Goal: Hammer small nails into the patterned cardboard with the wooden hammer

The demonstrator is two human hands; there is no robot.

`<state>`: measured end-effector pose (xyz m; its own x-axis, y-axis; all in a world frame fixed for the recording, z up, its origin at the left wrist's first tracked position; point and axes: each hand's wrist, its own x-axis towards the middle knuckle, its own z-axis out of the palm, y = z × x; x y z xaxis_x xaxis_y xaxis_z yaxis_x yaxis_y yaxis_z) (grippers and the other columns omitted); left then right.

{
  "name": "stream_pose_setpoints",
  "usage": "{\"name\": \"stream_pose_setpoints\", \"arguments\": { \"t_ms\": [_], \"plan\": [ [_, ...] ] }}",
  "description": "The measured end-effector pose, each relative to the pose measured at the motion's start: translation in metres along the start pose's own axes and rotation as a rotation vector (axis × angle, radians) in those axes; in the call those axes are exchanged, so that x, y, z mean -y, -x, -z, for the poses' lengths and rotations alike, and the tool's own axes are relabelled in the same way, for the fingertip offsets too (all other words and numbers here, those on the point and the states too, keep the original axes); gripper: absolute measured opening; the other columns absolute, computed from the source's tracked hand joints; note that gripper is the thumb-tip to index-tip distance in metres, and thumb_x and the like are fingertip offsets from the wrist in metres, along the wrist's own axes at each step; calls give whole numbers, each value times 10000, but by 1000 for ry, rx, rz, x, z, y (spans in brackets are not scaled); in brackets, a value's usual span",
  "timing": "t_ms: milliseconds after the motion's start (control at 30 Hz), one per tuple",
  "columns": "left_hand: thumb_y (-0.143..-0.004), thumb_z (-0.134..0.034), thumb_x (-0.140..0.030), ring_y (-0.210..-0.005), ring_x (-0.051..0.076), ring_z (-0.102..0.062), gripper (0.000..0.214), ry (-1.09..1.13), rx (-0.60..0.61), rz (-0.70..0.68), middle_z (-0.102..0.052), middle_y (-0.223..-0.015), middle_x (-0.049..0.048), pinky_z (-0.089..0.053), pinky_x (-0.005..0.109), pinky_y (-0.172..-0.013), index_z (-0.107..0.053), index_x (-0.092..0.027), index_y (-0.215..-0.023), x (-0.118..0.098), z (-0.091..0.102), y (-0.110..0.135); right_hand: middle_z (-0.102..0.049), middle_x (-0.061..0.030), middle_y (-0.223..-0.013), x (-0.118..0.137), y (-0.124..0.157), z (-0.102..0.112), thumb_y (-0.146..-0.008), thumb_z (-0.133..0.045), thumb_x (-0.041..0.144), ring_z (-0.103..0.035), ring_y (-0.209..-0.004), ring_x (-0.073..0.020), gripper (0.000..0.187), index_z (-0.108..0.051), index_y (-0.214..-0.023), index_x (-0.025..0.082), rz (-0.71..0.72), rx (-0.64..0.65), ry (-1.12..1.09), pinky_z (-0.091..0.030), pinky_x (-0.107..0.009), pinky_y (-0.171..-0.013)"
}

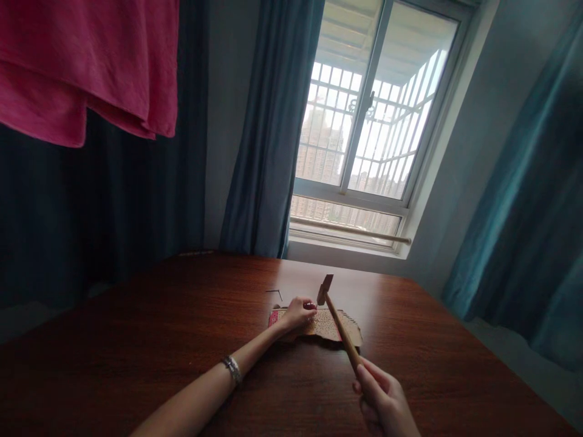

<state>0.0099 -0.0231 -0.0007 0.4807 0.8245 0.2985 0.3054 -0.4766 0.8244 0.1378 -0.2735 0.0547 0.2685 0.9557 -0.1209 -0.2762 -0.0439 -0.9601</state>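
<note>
My right hand [381, 399] is wrapped round the wooden handle of a small hammer [339, 325], whose head is raised just above and right of my left fingertips. My left hand [298, 311] rests on a ragged piece of brown cardboard [339, 328] full of small holes, with its fingers pinched together on something too small to make out. The cardboard lies flat on a dark wooden table [182, 340], with a red-patterned strip at its left end. A bracelet [232, 368] is on my left wrist.
A thin bent piece of wire [276, 294] lies on the table behind the cardboard. Beyond the table stand a barred window [364, 139] and blue curtains [268, 133]. A pink cloth [86, 67] hangs at the upper left.
</note>
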Motion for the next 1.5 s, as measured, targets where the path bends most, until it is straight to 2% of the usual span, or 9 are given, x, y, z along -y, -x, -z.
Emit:
{"name": "stream_pose_setpoints", "arguments": {
  "t_ms": [267,633,967,1500],
  "plan": [
    [-634,-559,-301,-718,171,-592,244,4,13,11,-672,-756,58,-413,224,-616,-657,-105,-741,3,0,-1,-479,46,-536,7,6,-6,-598,-669,520,-216,-271,26,519,-600,-938,134,17,1,10,-113,-125,-266],
    [-636,-558,-291,-712,169,-597,232,17,30,-6,-674,-759,62,-418,220,-610,-650,-108,-746,6,0,-1,-467,49,-527,0,3,-4,-597,-692,491,-210,-291,32,568,-574,-1014,124,-5,26,-47,-91,-117,-285],
    [-635,-545,-269,-691,164,-586,206,-25,13,-13,-667,-723,53,-405,222,-609,-644,-107,-716,4,0,0,-476,50,-533,1,2,-4,-591,-691,501,-221,-280,33,558,-584,-990,126,6,22,-22,-102,-116,-276],
    [-632,-553,-294,-688,165,-583,229,24,34,-40,-661,-714,54,-405,219,-597,-645,-106,-728,-2,4,4,-482,52,-516,5,5,-7,-577,-689,515,-231,-270,27,595,-581,-1010,121,-9,17,-16,-118,-115,-269]
  ]
}}
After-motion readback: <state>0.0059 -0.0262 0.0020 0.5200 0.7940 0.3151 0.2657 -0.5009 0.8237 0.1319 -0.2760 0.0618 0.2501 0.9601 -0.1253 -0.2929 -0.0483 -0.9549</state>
